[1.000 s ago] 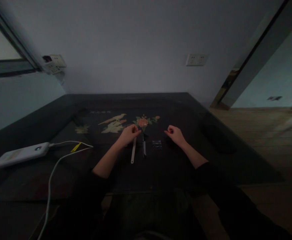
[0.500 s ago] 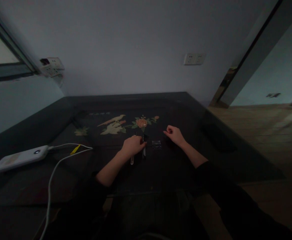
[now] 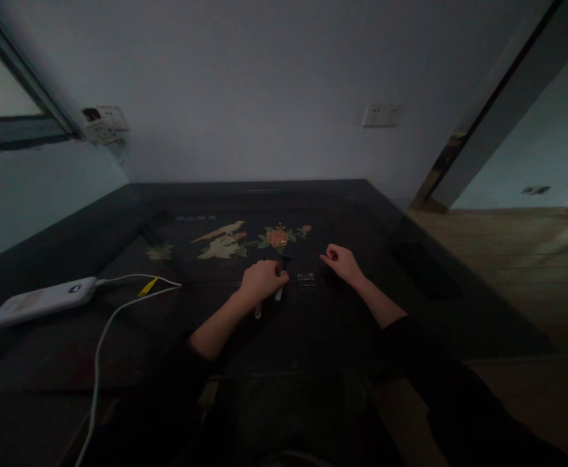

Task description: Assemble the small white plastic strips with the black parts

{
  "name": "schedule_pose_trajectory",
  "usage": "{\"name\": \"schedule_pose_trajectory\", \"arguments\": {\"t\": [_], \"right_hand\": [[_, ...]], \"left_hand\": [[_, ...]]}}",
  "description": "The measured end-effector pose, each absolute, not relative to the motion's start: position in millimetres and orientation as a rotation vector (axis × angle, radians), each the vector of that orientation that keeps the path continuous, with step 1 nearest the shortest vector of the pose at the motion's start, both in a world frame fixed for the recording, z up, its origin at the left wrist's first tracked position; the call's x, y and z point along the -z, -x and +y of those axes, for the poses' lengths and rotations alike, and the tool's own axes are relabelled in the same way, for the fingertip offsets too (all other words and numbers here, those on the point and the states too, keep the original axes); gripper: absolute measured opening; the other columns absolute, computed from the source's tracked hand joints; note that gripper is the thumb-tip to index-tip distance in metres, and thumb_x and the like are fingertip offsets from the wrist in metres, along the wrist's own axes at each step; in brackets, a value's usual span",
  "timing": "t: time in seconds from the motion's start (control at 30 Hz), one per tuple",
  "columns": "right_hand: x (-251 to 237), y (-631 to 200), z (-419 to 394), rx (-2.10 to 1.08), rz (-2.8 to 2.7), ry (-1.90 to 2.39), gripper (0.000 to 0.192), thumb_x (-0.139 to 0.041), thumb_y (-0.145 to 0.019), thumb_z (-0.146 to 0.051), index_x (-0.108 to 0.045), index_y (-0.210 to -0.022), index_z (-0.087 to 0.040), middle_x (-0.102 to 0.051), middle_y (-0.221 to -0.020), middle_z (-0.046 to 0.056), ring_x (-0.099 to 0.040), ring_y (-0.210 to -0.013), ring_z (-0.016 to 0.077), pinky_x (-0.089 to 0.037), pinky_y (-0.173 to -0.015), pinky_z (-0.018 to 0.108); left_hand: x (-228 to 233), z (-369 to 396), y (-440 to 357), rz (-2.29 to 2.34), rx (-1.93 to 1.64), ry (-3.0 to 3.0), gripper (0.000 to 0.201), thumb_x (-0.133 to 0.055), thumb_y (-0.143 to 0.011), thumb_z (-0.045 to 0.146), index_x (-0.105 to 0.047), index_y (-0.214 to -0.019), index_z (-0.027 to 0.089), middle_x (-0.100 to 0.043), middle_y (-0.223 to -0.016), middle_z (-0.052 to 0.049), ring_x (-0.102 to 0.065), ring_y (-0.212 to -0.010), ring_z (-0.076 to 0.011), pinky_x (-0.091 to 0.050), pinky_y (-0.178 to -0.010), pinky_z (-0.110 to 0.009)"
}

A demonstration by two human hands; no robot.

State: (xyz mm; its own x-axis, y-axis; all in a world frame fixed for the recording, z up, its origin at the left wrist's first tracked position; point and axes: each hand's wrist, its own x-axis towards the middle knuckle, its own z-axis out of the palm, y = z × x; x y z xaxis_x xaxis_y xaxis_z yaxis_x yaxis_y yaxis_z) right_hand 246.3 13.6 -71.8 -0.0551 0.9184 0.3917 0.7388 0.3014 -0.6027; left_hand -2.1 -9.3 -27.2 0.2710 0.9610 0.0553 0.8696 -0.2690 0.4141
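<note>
In the head view, my left hand (image 3: pixel 263 283) is closed, thumb and fingers pinched on a slim tool (image 3: pixel 279 294) with a light handle and a dark far end. The tool is tilted, and its kind is unclear in the dim light. Beneath the same hand a second thin light-coloured handle (image 3: pixel 258 312) sticks out towards me, its upper part mostly covered. A small clear case (image 3: pixel 306 280) lies on the table between my hands. To its right, my right hand (image 3: pixel 342 263) is curled closed above the tabletop; whatever its fingers may hold is hidden.
The dark glossy table (image 3: pixel 342 344) carries a printed bird-and-flower picture (image 3: pixel 277 237). At left lies a white power bank (image 3: pixel 45 300) with a white cable (image 3: pixel 98 363) and yellow tag (image 3: pixel 148 287). A dark flat object (image 3: pixel 425 269) lies at right. Wall sockets (image 3: pixel 382 115) are behind.
The tool in my left hand has turned, its near end swinging slightly left and up. My right hand keeps its curled pose. The whole view has shifted slightly.
</note>
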Motion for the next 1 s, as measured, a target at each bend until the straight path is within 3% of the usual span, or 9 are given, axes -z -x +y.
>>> {"name": "schedule_pose_trajectory", "arguments": {"t": [0.4, 0.67, 0.83, 1.0], "right_hand": [[60.6, -235.9, 2.8, -0.342, -1.855, 1.474, 0.028, -0.055, -0.076, -0.032, -0.035, -0.06, -0.021, -0.04, -0.055, -0.004, -0.036, -0.053, 0.0115, -0.027, -0.053, 0.024], [43.3, -216.6, -14.8, -0.393, -1.693, 1.348, 0.03, -0.058, -0.079, -0.04, -0.04, -0.065, -0.021, -0.042, -0.057, -0.003, -0.039, -0.054, 0.0116, -0.03, -0.053, 0.025], [29.7, -196.6, -31.6, -0.536, -1.593, 1.24, 0.028, -0.05, -0.085, -0.046, -0.051, -0.077, -0.019, -0.048, -0.062, -0.001, -0.044, -0.055, 0.0123, -0.033, -0.051, 0.025], [28.3, -180.4, -40.8, -0.669, -1.538, 1.083, 0.029, -0.048, -0.087, -0.046, -0.051, -0.099, -0.02, -0.048, -0.067, -0.002, -0.048, -0.058, 0.0125, -0.038, -0.053, 0.024]], "left_hand": [[18.5, -11.2, -3.1, 1.329, -0.83, -2.138, 0.026, -0.051, -0.078, 0.035, -0.051, -0.059, 0.017, -0.049, -0.056, 0.002, -0.043, -0.054, -0.0102, -0.029, -0.053, -0.024], [19.8, -13.0, -6.8, 1.026, -0.961, -1.887, 0.026, -0.053, -0.078, 0.042, -0.056, -0.077, 0.016, -0.051, -0.063, 0.002, -0.044, -0.056, -0.0101, -0.033, -0.053, -0.022], [18.2, -14.6, -8.8, 0.928, -1.039, -1.741, 0.027, -0.055, -0.077, 0.042, -0.054, -0.074, 0.015, -0.046, -0.061, 0.002, -0.041, -0.055, -0.0088, -0.03, -0.051, -0.021], [15.3, -16.2, -10.4, 0.877, -1.062, -1.575, 0.032, -0.058, -0.075, 0.046, -0.054, -0.073, 0.015, -0.043, -0.058, 0.004, -0.038, -0.053, -0.0074, -0.027, -0.05, -0.021]]}}
